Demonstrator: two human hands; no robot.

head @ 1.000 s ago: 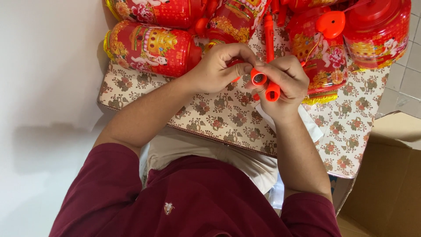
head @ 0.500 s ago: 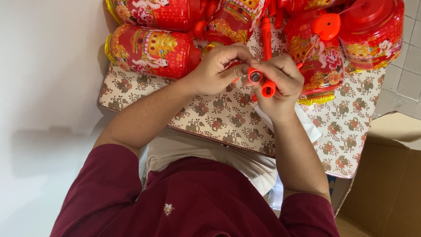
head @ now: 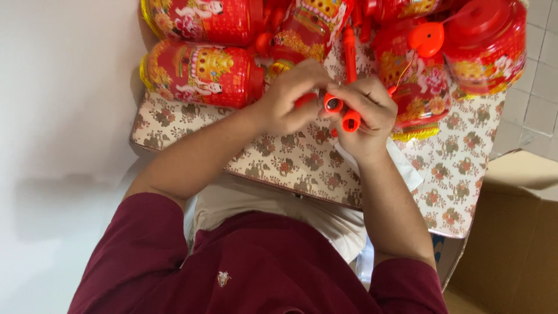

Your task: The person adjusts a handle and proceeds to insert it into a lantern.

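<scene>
My left hand (head: 290,96) and my right hand (head: 366,110) meet above a flower-patterned cloth (head: 279,157). Together they grip orange plastic tubes (head: 343,110), whose round open ends show between my fingers. One long orange stick (head: 350,49) runs up from my right hand toward the lanterns. A red lantern with gold pictures (head: 200,72) lies on its side just left of my left hand. My fingers hide most of the tubes.
Several more red and gold lanterns (head: 482,46) crowd the far edge of the cloth, one with an orange round cap (head: 427,38). A cardboard box (head: 511,244) stands at the lower right. A white wall (head: 58,145) is on the left, and tiled floor (head: 540,87) on the right.
Both hands have shifted slightly upward and closer together around the orange tubes. The lanterns have not moved.
</scene>
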